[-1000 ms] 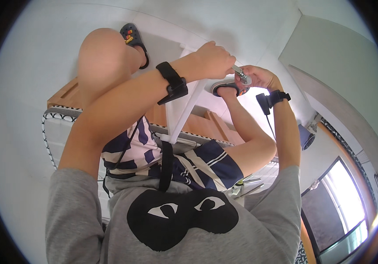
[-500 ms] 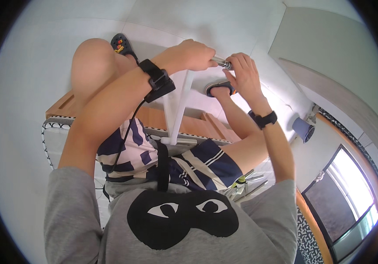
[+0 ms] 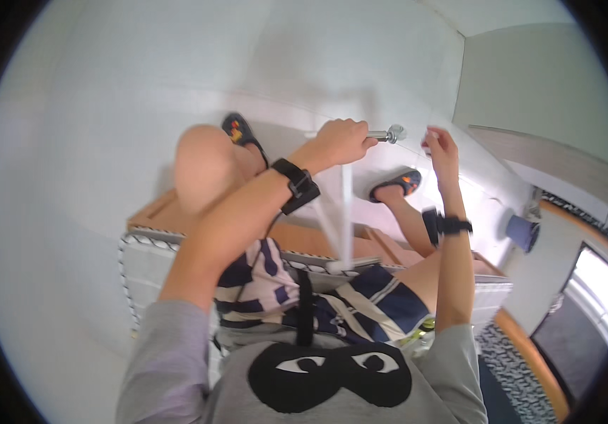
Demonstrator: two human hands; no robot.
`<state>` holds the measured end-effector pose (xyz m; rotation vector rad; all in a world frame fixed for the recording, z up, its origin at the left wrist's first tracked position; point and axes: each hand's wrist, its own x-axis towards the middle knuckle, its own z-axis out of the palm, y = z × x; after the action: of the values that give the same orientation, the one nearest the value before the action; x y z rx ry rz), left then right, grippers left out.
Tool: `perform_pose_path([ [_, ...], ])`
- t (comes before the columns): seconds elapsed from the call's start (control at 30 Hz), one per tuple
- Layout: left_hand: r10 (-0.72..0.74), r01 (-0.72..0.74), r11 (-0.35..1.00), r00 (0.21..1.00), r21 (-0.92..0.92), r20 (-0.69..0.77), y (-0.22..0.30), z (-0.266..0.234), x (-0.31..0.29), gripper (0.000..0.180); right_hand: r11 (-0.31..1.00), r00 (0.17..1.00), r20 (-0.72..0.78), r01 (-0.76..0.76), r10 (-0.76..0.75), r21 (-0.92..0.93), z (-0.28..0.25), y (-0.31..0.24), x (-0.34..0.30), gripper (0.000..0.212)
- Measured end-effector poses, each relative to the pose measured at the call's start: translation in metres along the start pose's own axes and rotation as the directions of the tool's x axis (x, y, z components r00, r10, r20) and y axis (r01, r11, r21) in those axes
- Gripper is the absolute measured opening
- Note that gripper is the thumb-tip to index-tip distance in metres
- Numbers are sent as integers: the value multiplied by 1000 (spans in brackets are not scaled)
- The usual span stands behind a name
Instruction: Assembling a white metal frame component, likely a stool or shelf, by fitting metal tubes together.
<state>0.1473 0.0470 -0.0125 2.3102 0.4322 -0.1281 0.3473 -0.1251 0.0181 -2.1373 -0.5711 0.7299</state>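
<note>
My left hand (image 3: 343,143) is closed around a shiny metal rod (image 3: 377,136). A collar and a round, partly see-through end (image 3: 397,133) stick out of the fist to the right. Behind and below this hand, white bars (image 3: 347,212) run down toward my lap; whether the rod joins them is hidden by the fist. My right hand (image 3: 444,150) is held apart from the rod, a short way to its right. Its fingers curl toward the thumb in a pinch. A small pale spot shows at the fingertips, too blurred to name.
I sit on a wooden-fronted seat (image 3: 297,242) with a patterned cushion edge. My feet, in dark clogs (image 3: 397,185), rest on the pale floor. A blue-grey bin (image 3: 523,233) stands at the right, below a pale cabinet (image 3: 530,85). Beside my right thigh lie green-and-metal items (image 3: 417,338).
My right hand has come off the rod's end and moved away to the right. That round end now shows. The whole view has shifted; my left hand keeps its grip.
</note>
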Motion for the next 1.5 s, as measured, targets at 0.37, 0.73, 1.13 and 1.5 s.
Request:
perform_pose_path([
  [0.37, -411, 274, 783, 902, -559, -133, -19, 24, -23, 41, 890, 957, 0, 271, -291, -367, -36, 24, -179, 28],
  [0.73, -761, -12, 36, 648, -999, -35, 3, 114, -42, 35, 688, 850, -366, -6, -379, -726, -386, 73, -197, 29],
  [1.13, -640, -37, -512, 682, -858, 353, 113, 173, -84, 18, 819, 999, 46, 10, 19, -573, -130, -115, -436, 32],
  [1.5, -93, 532, 125, 847, -837, 524, 120, 56, -151, 25, 913, 997, -18, 60, -74, -403, -19, -90, -356, 28],
])
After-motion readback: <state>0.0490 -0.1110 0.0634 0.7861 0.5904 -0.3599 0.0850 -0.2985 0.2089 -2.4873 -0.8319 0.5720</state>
